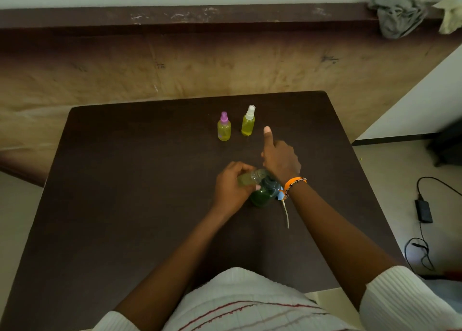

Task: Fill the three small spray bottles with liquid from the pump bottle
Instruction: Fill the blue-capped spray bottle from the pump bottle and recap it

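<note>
Centre frame, dark table [125, 180]: left hand [230, 188] has its fingers curled round an uncapped small bottle [246, 178], tilted, its mouth against the green pump bottle [265, 195]. Right hand [281, 160] sits over the pump head, thumb stuck upward; its other fingers are hidden, grip unclear. Above centre, two filled spray bottles stand upright side by side, purple cap [224, 126] left, white cap [248, 121] right.
</note>
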Motion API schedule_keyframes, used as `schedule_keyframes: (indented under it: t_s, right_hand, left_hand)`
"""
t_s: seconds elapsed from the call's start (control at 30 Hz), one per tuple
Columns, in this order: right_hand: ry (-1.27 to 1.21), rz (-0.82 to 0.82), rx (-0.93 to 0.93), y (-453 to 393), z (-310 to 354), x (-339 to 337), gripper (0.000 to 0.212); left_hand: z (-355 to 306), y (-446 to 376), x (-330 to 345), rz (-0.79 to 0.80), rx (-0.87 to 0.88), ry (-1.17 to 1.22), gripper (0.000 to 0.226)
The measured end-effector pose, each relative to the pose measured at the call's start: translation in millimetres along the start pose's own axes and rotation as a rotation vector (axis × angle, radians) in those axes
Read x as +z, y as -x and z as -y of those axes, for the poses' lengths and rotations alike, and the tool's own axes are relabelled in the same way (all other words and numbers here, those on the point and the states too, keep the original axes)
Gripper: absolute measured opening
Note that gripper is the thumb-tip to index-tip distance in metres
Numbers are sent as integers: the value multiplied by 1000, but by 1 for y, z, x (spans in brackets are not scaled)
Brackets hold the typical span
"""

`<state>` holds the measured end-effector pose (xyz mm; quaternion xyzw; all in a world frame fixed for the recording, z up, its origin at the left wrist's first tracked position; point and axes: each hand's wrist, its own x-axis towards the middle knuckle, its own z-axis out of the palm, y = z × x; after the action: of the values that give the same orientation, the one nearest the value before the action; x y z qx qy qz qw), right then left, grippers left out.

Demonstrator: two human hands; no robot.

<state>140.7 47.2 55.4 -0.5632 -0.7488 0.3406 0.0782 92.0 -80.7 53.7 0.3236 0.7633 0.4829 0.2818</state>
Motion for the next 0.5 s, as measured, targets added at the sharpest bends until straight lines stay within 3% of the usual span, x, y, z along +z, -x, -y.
schedule_keyframes:
  t_s: [0.17, 0.33, 0.5]
  right_hand:
    - [47, 56, 0, 5, 2, -3, 87]
    - [92, -101, -76, 14, 0, 1, 70]
    - [40, -67, -56, 10, 0, 4, 74]
  left_hand:
    - [-1, 1, 0, 15, 4, -20, 31]
    - [0, 0, 3, 26, -20, -39, 32]
    - [1, 0, 3, 18, -18, -42, 31]
